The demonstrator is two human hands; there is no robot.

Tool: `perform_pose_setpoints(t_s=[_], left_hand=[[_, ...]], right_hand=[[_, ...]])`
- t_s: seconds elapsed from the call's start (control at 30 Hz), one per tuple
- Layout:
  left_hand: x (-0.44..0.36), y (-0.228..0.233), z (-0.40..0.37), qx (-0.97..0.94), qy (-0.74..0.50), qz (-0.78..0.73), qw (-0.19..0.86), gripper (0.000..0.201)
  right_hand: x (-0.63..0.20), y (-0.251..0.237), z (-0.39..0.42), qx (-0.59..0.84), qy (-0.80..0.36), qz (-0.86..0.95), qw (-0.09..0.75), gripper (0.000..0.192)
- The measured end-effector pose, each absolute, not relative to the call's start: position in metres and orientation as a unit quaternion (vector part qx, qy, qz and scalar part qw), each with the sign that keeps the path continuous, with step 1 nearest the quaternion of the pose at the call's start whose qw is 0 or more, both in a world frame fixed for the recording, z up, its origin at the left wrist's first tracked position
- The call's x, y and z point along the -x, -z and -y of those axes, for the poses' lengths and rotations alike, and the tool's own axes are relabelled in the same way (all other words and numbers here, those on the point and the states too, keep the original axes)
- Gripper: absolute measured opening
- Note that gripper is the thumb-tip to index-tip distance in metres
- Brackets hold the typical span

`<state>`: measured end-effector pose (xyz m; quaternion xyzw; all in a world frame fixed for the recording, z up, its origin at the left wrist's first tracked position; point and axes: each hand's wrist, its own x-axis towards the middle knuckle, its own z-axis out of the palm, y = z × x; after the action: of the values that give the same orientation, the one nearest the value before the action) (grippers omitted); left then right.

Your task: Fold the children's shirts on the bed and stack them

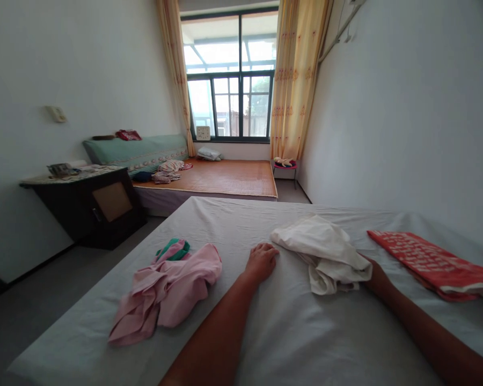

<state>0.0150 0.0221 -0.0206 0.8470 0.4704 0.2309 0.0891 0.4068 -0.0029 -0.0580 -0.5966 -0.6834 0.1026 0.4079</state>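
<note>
My left hand (262, 261) rests on the grey-white sheet (282, 321), palm down and holding nothing, its fingers loosely bent. Just right of it lies a crumpled white garment (322, 244), bunched up with its folds hanging toward me. My right hand (372, 276) is at the garment's right edge, gripping it; the fingers are hidden behind the cloth. To the left of my left hand, a rumpled pink garment (177, 289) with a green part (179, 249) sits on the sheet. A folded red cloth (434, 262) with white print lies right of my right hand.
Past the sheet's far edge stands a low bed with a brown mat (233, 174) and several cloths. A dark cabinet (104, 203) is at the left. By the right curtain (293, 80) stands a small pink stool (285, 165). White walls flank both sides.
</note>
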Motion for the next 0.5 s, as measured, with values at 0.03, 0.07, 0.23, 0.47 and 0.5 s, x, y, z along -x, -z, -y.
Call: perform_pose_setpoints(t_s=[0.03, 0.07, 0.23, 0.47, 0.5], left_hand=[[-0.014, 0.020, -0.023, -0.847, -0.229, -0.470, 0.094, 0.033], [-0.014, 0.020, -0.024, -0.848, -0.227, -0.469, 0.097, 0.033], [-0.014, 0.021, -0.027, -0.854, -0.214, -0.464, 0.103, 0.034], [-0.015, 0.022, -0.022, -0.859, -0.213, -0.456, 0.090, 0.034], [-0.016, 0.020, -0.021, -0.864, -0.203, -0.452, 0.087, 0.035]], right_hand=[[-0.406, 0.057, 0.003, 0.597, -0.104, 0.683, 0.409, 0.047], [-0.404, 0.057, 0.004, 0.597, -0.105, 0.682, 0.408, 0.047], [-0.401, 0.053, 0.006, 0.599, -0.111, 0.680, 0.407, 0.045], [-0.405, 0.049, 0.016, 0.593, -0.114, 0.687, 0.404, 0.043], [-0.407, 0.049, 0.017, 0.593, -0.113, 0.689, 0.402, 0.043]])
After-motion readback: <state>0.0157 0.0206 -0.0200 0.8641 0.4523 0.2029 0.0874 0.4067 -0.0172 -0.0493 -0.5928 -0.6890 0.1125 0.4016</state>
